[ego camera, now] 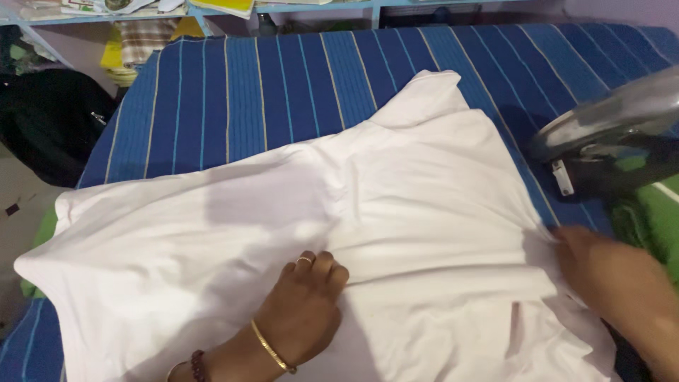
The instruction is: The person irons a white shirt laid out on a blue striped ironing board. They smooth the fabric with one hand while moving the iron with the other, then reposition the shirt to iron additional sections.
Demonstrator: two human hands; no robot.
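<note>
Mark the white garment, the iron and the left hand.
white cloth garment point(424, 184), head view, flat middle panel.
grey metal iron point(608, 131), head view, upturned soleplate.
left hand point(308, 304), head view, back of hand.
</note>
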